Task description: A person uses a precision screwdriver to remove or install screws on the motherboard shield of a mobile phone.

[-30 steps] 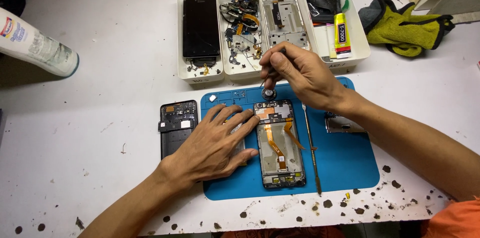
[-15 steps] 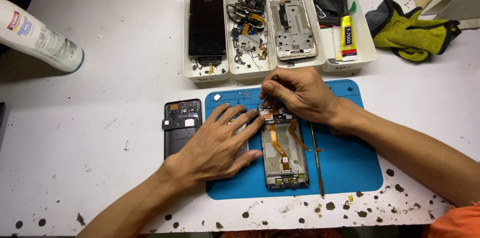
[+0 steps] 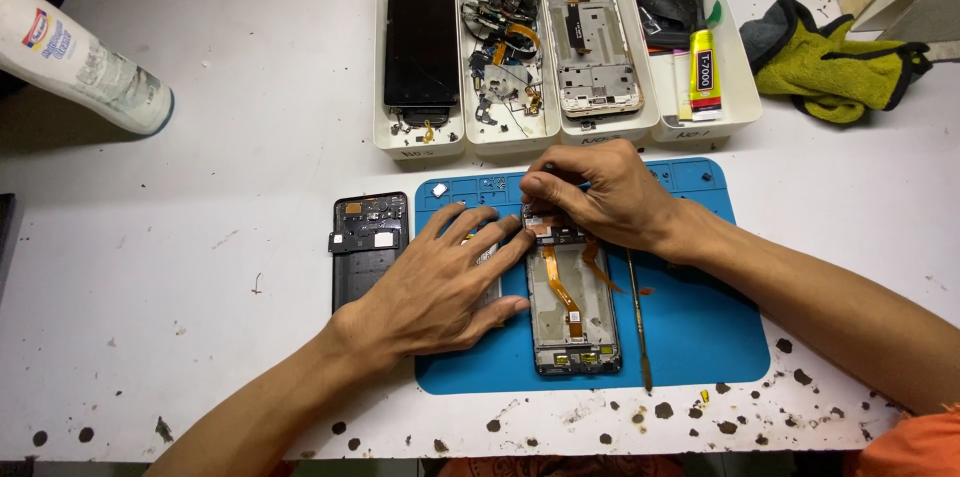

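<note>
Two hands (image 3: 440, 282) (image 3: 590, 192) on one opened phone (image 3: 572, 307); four trays (image 3: 420, 142).

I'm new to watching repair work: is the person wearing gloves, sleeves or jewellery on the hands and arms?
No. The left hand and right hand are bare, without gloves, rings or a watch. Both forearms are uncovered, and only a bit of orange clothing shows at the bottom right corner.

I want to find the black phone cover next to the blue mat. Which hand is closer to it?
Left. The left hand lies flat just right of the black cover; the right hand is farther right, over the open phone.
</note>
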